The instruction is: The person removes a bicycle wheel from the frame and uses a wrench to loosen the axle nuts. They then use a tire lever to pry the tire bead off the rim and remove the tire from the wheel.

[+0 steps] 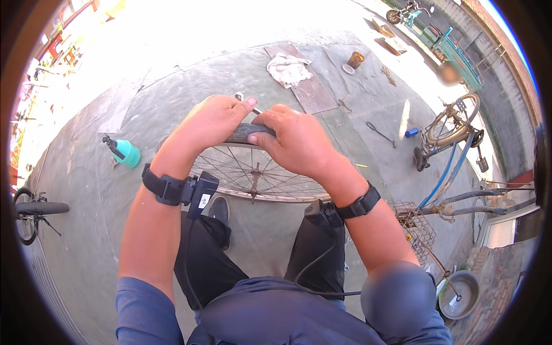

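Note:
A spoked bicycle wheel point(255, 172) stands in front of me, between my knees, with a black tyre point(244, 135) along its upper rim. My left hand point(215, 118) is curled over the tyre's far side, its thumb across a slim shiny metal tool point(239, 96), perhaps a wrench. Most of that hand's fingers are hidden. The tool runs slantwise toward my right hand point(293, 138), which grips the tyre with the thumb on the near side and fingers bent over the top. Both hands are close together.
Left lies a teal spray bottle point(127, 154). Beyond the wheel, a cloth point(287, 70) rests on a board point(313, 95) near a rusty can point(356, 60). At right are a looped tool point(380, 133), a blue can point(411, 133), an overturned bicycle point(454, 164) and a grey basin point(460, 294).

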`<state>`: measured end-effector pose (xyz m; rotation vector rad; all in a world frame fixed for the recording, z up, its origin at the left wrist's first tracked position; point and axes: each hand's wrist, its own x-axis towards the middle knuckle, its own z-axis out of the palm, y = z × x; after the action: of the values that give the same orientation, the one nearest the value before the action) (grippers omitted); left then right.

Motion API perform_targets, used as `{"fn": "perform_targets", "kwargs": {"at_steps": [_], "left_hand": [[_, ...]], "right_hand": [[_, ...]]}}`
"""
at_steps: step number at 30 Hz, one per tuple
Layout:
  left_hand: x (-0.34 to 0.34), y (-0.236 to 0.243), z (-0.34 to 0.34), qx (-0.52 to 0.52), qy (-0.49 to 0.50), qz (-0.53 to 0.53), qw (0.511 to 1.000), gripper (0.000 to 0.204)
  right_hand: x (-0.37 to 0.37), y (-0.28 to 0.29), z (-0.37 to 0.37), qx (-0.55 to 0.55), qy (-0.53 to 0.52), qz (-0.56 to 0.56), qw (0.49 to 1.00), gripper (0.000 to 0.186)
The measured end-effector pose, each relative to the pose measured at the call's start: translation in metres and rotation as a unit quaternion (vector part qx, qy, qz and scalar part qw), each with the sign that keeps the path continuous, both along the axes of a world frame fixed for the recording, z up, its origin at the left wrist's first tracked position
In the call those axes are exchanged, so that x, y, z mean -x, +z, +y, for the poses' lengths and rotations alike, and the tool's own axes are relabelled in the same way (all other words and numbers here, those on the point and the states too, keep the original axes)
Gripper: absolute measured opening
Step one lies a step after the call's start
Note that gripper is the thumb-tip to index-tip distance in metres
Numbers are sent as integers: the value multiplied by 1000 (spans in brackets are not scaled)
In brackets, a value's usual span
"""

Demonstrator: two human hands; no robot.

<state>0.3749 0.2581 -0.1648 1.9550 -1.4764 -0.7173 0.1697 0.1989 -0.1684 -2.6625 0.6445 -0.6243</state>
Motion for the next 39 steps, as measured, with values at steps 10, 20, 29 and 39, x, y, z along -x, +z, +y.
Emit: {"fn": "perform_targets", "kwargs": {"at_steps": [10, 20, 29, 39], "left_hand": [[39, 24, -18, 170, 138, 378, 900, 28], [15, 19, 91, 180, 141, 307, 924, 32], [32, -18, 128, -27, 101, 282, 954, 24], [21, 23, 97, -25, 36, 158, 986, 30]], "right_hand": [[0, -6, 21, 12, -13, -36, 999, 33], [12, -11, 12, 48, -25, 2, 999, 32], [-4, -1, -4, -40, -15, 21, 999, 40], [1, 6, -13, -124, -17, 32, 992, 38]]}}
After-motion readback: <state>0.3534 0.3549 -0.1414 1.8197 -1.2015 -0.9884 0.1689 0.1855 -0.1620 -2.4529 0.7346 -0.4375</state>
